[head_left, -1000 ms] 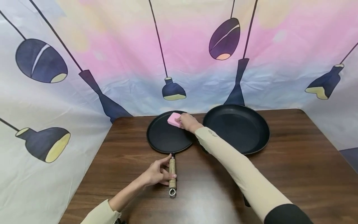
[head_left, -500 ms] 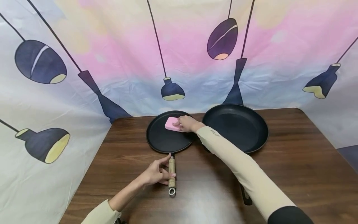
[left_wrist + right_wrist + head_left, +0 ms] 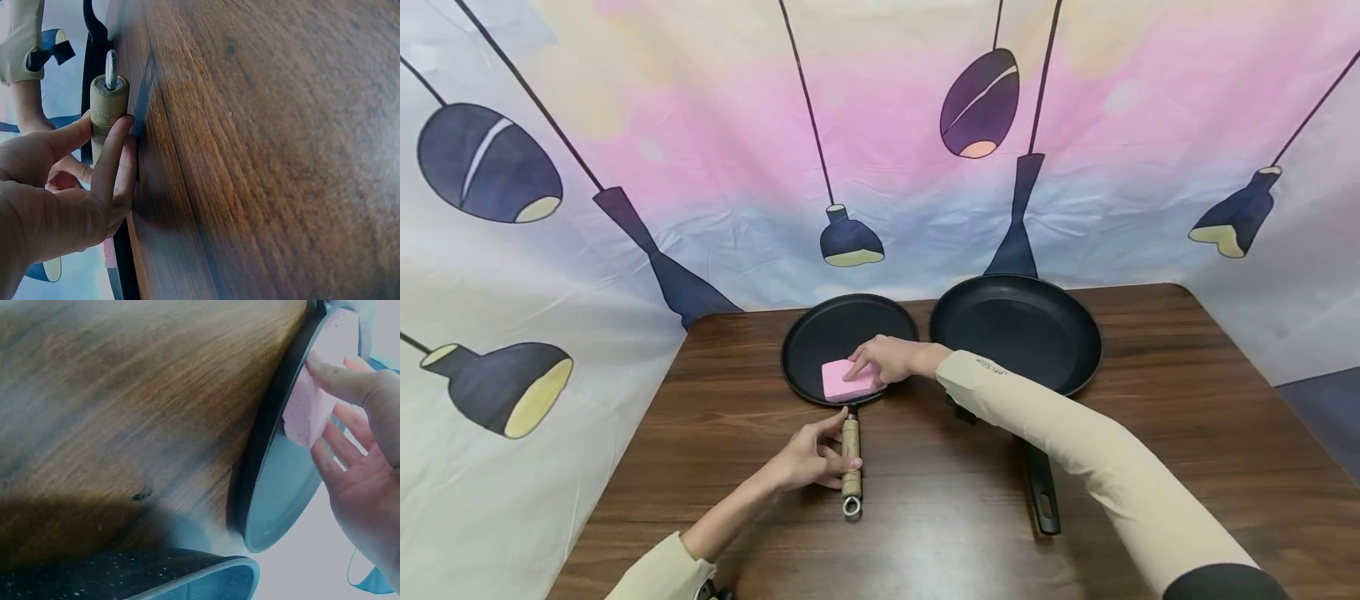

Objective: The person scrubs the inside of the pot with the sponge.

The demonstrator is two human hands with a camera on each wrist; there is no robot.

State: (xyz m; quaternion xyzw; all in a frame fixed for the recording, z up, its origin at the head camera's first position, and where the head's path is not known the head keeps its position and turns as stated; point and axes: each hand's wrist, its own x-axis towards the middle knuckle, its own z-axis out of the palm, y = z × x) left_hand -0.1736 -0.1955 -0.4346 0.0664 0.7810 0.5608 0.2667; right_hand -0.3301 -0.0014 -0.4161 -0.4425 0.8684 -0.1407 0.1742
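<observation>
A flat black pan with a wooden handle lies on the table, its handle toward me. My left hand grips that handle between thumb and fingers; the left wrist view shows the handle's metal ring beyond the fingertips. My right hand pinches a pink sponge against the near part of the pan's surface. In the right wrist view the sponge sits inside the pan's rim, with thumb and fingers on either side of it.
A larger, deeper black frying pan stands to the right, its black handle pointing toward me under my right forearm. Both pans rest on a brown wooden table. Behind hangs a cloth backdrop printed with lamps.
My right hand has slid the sponge from the far part of the flat pan to its near edge. The left hand keeps its grip on the handle. The view has shifted slightly.
</observation>
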